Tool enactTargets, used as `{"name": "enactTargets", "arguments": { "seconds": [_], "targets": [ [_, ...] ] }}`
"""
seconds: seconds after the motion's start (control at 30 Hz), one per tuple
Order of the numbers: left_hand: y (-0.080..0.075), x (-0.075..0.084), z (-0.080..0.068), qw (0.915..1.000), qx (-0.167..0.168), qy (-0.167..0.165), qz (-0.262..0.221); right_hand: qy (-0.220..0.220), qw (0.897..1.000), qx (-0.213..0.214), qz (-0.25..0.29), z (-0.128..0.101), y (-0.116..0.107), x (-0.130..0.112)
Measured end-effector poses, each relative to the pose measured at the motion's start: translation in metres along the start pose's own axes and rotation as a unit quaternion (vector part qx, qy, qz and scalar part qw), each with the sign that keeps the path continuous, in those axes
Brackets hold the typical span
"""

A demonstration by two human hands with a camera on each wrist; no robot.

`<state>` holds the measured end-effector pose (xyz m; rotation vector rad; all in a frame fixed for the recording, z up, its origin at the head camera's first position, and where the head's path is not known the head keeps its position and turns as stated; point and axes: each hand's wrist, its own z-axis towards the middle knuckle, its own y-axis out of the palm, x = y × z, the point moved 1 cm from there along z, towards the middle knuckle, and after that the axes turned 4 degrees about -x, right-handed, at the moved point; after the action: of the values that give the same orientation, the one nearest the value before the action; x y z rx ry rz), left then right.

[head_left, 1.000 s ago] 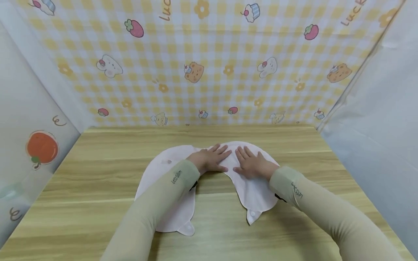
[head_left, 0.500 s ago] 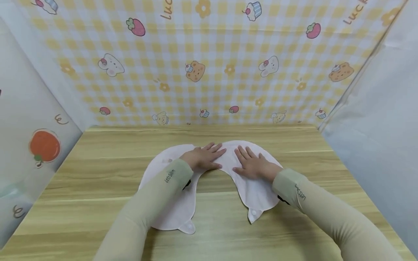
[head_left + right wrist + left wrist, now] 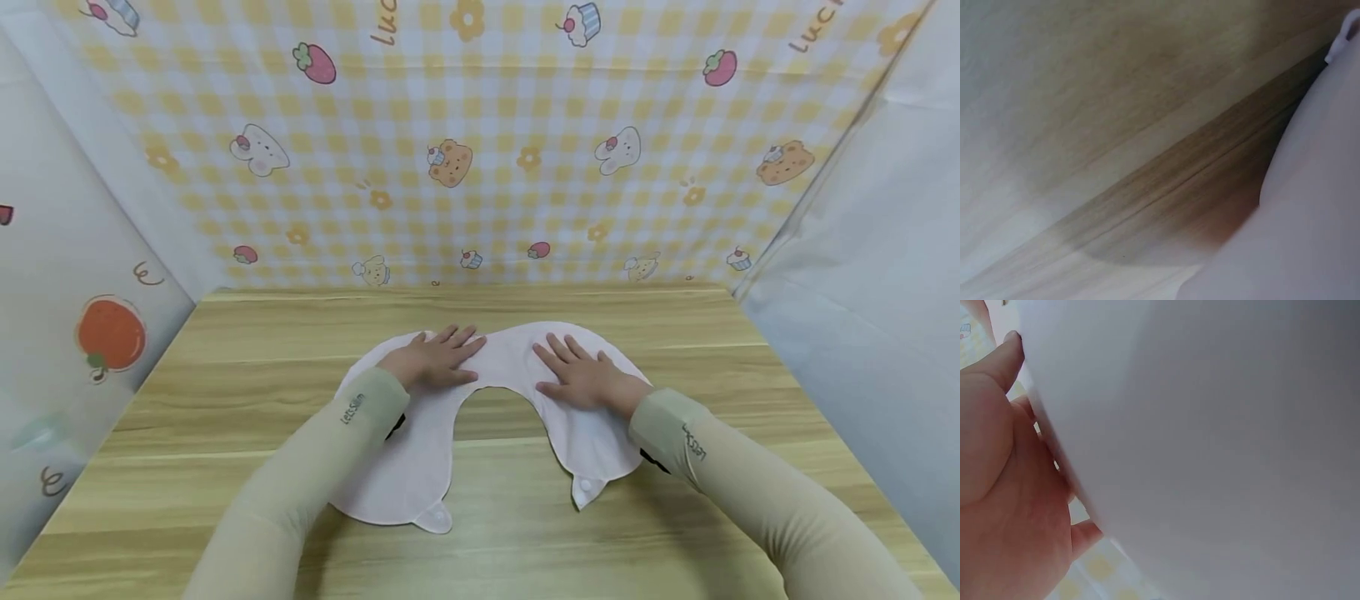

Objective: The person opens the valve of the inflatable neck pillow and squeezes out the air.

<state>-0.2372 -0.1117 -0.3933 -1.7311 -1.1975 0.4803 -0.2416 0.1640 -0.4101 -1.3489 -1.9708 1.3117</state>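
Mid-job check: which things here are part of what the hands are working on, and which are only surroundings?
In the job:
- pink bib, lying flat
- left hand, fingers straight, pressing on the bib
- right hand, flat on the bib

Just surroundings:
- wooden table
- checked backdrop with cartoon prints
- side panel with an orange print

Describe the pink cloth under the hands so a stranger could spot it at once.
Start at the wooden table in front of the yellow checked backdrop. In its middle lies a pale pink bib, flat, with the left hand and right hand pressing on it. It is horseshoe-shaped, its two ends bearing small snap tabs pointing toward the person.
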Motion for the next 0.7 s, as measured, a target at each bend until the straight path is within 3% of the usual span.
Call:
{"name": "enactTargets", "arguments": {
  "seconds": [0.33,0.7],
  "targets": [
    [0.002,-0.014,-0.015,0.9996,0.015,-0.003,-0.023,-0.023,0.999,0.014,-0.036,-0.005,-0.012,-0.019],
    [0.005,-0.015,-0.012,0.9996,0.015,-0.012,-0.021,-0.005,1.0,-0.004,-0.017,0.011,-0.011,-0.053]
  ]
}}
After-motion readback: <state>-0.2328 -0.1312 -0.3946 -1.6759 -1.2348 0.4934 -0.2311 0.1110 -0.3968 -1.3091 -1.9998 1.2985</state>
